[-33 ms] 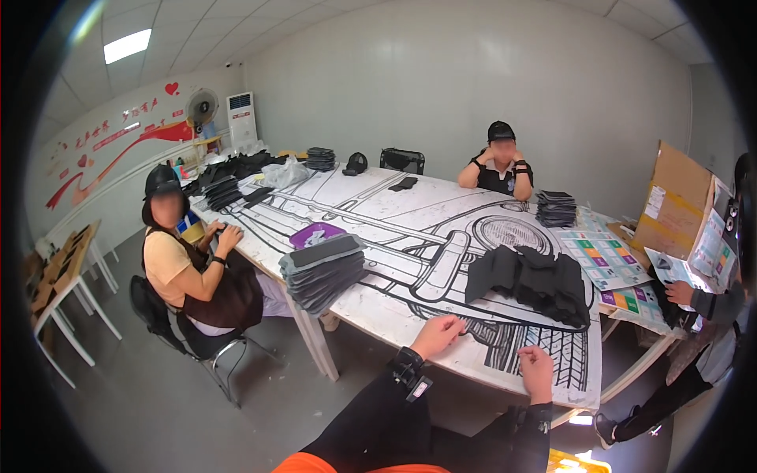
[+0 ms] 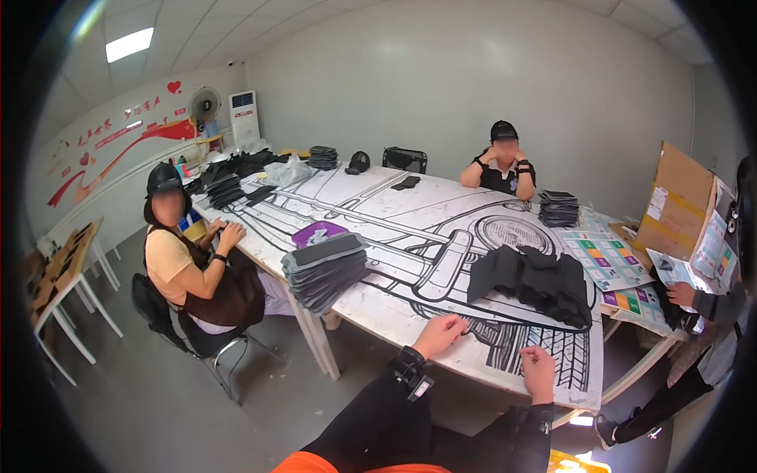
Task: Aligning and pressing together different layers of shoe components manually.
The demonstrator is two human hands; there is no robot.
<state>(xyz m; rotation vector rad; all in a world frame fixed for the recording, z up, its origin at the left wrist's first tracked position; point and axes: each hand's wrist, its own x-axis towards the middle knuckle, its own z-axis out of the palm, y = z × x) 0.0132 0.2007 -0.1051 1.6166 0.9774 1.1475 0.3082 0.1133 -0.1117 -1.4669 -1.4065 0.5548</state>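
Observation:
My left hand (image 2: 440, 333) rests on the near edge of a long table (image 2: 394, 311), fingers apart, holding nothing. My right hand (image 2: 538, 370) lies palm down on the same edge, a little to the right, also with nothing in it. Both sleeves are black, and there is a dark band on my left wrist. The tabletop is covered with a white sheet printed with a large black line drawing of a car. A loose pile of black fabric pieces (image 2: 536, 280) lies just beyond my hands. Further left is a tall stack of grey flat pieces (image 2: 323, 272).
A person in a yellow shirt (image 2: 185, 268) sits at the left side. Another person (image 2: 502, 169) sits at the far end, and a third person's hand (image 2: 682, 293) is at the right. A cardboard box (image 2: 678, 201), coloured sheets (image 2: 603, 256) and dark stacks (image 2: 558, 209) crowd the table's right side.

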